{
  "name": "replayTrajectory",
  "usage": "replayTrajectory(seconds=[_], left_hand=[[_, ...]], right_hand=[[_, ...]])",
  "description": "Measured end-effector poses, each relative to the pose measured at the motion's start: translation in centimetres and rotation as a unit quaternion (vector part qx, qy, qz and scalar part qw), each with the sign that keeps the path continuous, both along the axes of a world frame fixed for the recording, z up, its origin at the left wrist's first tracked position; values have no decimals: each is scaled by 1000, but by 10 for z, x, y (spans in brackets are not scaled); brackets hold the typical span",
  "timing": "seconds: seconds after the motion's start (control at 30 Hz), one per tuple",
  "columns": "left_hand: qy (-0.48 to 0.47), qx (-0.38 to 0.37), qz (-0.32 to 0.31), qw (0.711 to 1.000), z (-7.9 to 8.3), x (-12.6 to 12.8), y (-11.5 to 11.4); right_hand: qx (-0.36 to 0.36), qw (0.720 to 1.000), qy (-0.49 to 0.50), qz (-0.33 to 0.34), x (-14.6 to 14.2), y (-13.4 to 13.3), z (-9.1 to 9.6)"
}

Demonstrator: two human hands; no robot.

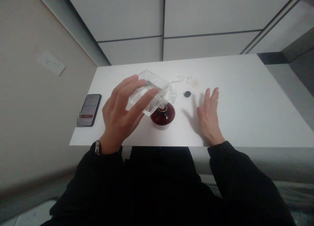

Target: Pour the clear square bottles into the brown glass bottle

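My left hand (125, 110) is wrapped round a clear square bottle (147, 92) with a threaded neck. The bottle is tilted, its mouth down at the opening of a round dark red container (165, 117) with a pale base. Clear liquid shows inside the bottle. My right hand (209, 118) hovers over the table to the right, fingers stretched out and holding nothing. A small dark round cap (187, 94) lies between the container and my right hand. Behind the bottle, a clear box-shaped piece (172, 92) is partly hidden.
A clear spoon-like piece (178, 78) and a crumpled translucent scrap (193, 82) lie toward the back of the white table (250, 105). A phone (91, 110) lies at the left edge. A wall with an outlet (52, 63) is on the left; white panels (211, 46) stand behind.
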State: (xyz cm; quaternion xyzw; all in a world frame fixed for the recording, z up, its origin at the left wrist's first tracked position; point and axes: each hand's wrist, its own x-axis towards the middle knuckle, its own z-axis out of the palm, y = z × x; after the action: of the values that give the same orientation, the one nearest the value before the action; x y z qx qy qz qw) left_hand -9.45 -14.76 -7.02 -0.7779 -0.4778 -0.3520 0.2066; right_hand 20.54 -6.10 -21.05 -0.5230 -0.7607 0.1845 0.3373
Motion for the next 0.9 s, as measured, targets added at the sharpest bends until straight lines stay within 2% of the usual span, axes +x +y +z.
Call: replayTrajectory(seconds=[0.17,0.37,0.47,0.57,0.63,0.8,0.9], left_hand=[[28,29,15,999,1,1,1],[32,29,16,999,1,2,1],[23,13,14,1000,1,1,0],[7,1,9,1000,0,1,0],[8,-5,11,1000,0,1,-1],[13,-27,24,999,-2,-1,-2],[-2,-48,18,999,-2,-2,-2]], right_hand=[[-29,998,45,-23,-3,-3,7],[51,982,138,-114,-4,-7,21],[22,979,146,-143,-5,-13,27],[-49,974,160,-152,-8,-20,33],[-65,970,172,-161,-11,-23,36],[-31,964,185,-187,-11,-23,39],[-6,973,171,-152,-5,-17,34]])
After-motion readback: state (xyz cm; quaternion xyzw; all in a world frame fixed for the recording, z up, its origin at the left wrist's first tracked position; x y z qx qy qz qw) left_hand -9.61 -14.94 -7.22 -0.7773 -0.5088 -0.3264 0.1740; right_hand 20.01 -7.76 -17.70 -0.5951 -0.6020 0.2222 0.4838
